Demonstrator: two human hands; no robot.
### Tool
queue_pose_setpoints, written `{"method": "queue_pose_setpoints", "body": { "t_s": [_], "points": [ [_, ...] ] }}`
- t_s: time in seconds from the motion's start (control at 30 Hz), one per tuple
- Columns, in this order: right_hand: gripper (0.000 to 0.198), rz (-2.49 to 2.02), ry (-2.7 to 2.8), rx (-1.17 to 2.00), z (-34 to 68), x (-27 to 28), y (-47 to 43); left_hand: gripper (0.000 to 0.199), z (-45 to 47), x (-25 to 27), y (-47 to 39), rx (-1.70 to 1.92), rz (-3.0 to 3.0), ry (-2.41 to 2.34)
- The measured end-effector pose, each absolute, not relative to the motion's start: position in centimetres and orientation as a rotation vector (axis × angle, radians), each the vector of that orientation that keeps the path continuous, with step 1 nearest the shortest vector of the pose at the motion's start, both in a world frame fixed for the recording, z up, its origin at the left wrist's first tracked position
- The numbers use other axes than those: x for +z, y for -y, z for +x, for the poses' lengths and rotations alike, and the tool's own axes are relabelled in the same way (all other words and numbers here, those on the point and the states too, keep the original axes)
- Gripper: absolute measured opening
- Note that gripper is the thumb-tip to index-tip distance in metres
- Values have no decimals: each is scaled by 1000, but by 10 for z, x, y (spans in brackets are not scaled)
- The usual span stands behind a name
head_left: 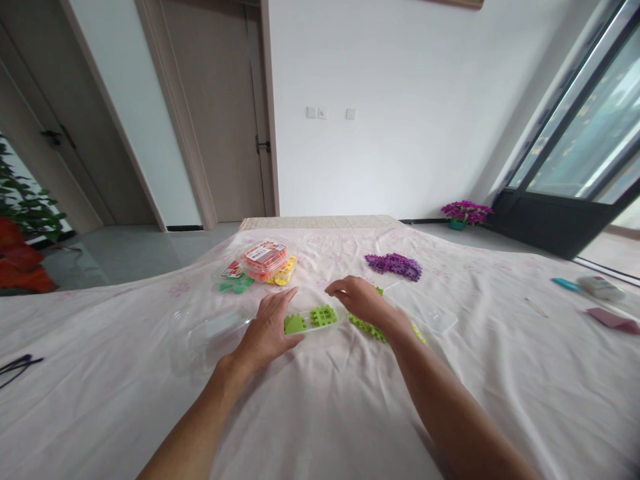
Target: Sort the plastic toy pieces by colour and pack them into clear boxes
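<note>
A clear plastic box point(320, 327) lies on the cloth in the middle, with green interlocking pieces point(323, 315) inside it. My left hand point(273, 323) grips the box's left end, thumb on the near side and fingers on the far side. To the right of the box, my right hand point(361, 301) hovers with its fingers stretched out and slightly bent; I see nothing in it. Beneath and beside that hand is a loose pile of lime-green pieces point(369, 328), partly hidden by the hand and wrist. A clear lid point(436, 315) rests just right of the pile.
An unused-looking clear container point(210, 339) sits left of my left hand. Farther back are stacked boxes with red pieces point(265, 260), yellow pieces point(284, 272) and green pieces point(236, 284). Purple pieces point(395, 265) lie back right. Small items, including a pink object point(613, 319), lie far right.
</note>
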State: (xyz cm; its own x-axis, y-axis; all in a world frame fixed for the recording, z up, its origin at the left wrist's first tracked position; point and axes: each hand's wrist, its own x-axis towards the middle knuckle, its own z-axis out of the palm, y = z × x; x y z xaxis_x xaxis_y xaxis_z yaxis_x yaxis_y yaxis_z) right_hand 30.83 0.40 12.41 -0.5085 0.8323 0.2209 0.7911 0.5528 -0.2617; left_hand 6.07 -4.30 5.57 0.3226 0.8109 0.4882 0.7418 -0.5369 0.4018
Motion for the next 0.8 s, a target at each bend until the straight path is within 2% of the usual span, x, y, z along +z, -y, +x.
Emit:
{"method": "queue_pose_setpoints", "body": {
  "t_s": [0.2,0.4,0.47,0.63,0.8],
  "points": [
    [29,-1786,2397,108,343,122,-17,87,59,56,41,1025,2508,-1495],
    [60,-1990,2556,94,339,106,-16,87,59,54,40,1050,2539,-1475],
    [63,-1985,2605,72,333,105,-14,86,59,54,40,1034,2545,-1482],
    [38,-1924,2627,38,328,107,-10,86,60,56,41,1008,2543,-1501],
    [40,-1867,2481,160,336,111,-16,84,60,56,42,1018,2526,-1490]
  ]
}}
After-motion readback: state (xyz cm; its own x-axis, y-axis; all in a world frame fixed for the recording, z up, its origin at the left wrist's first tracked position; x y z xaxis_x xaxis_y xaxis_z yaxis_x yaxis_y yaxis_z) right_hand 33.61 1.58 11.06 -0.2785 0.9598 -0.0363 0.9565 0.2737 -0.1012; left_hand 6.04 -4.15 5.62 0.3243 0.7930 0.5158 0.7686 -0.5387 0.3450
